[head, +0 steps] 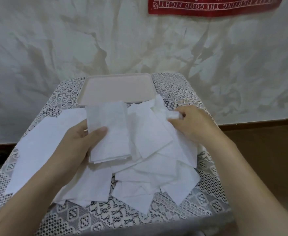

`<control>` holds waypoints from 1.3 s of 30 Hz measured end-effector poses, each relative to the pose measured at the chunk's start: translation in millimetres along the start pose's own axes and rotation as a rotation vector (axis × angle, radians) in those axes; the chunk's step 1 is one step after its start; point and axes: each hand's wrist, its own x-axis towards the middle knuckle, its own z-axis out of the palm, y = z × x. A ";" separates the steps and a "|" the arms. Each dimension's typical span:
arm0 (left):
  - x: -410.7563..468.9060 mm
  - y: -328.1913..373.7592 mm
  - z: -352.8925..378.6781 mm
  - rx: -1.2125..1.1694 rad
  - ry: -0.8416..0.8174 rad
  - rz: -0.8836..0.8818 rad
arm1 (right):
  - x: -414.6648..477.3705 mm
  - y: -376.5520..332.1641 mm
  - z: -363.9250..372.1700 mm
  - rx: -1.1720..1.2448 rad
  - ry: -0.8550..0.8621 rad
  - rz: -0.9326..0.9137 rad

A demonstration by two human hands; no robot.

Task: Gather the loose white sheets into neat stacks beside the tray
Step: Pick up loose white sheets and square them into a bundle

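- Risk: the stack [109,133] could be fanned out of square if the far sheet [158,106] is dragged across it.
- Left hand [81,142]: stack pinched, thumb on top, held above loose sheets [148,176] near the tray [117,77].
- Right hand [189,123]: sheet corner pinched by curled fingers, beside the tray's near-right corner.

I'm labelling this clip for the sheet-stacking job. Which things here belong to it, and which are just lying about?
For the job: stack of sheets held by the left hand; crumpled sheet pinched by the right hand; scattered loose sheets; tray.
Just there: lace tablecloth; red banner; white wall cloth.
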 end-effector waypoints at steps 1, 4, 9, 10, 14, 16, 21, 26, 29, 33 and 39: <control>-0.1 -1.1 -0.5 -0.001 0.000 0.000 | -0.7 1.9 3.9 -0.056 -0.052 0.023; -0.8 -2.1 -0.5 -0.010 0.004 0.006 | -4.7 10.6 6.1 -0.108 -0.107 0.075; -5.3 0.2 -0.6 0.014 0.023 0.013 | -14.6 19.5 4.9 0.021 -0.009 0.057; -6.0 1.3 -0.4 0.022 0.030 0.015 | -15.2 17.5 7.0 0.082 0.042 0.041; -5.0 5.2 -1.6 0.047 0.048 0.038 | -11.4 7.3 12.9 0.123 0.114 0.009; -4.9 3.1 -2.5 0.057 0.059 0.033 | -10.5 7.6 18.4 0.081 0.084 0.014; -7.1 -4.7 -1.4 0.059 0.081 0.030 | -9.1 14.1 15.4 0.153 0.203 0.037; -10.1 -6.3 0.1 0.051 0.064 0.026 | -11.2 18.9 10.9 0.122 0.298 0.027; -14.2 -4.3 2.8 0.053 0.047 0.026 | -10.7 16.0 2.1 0.267 0.383 -0.001; -16.3 -3.5 2.1 0.037 0.048 0.018 | -11.8 21.0 5.8 0.144 0.048 0.134; -15.6 -2.6 -0.1 0.059 0.039 0.021 | -12.7 26.2 -1.8 0.170 0.121 0.114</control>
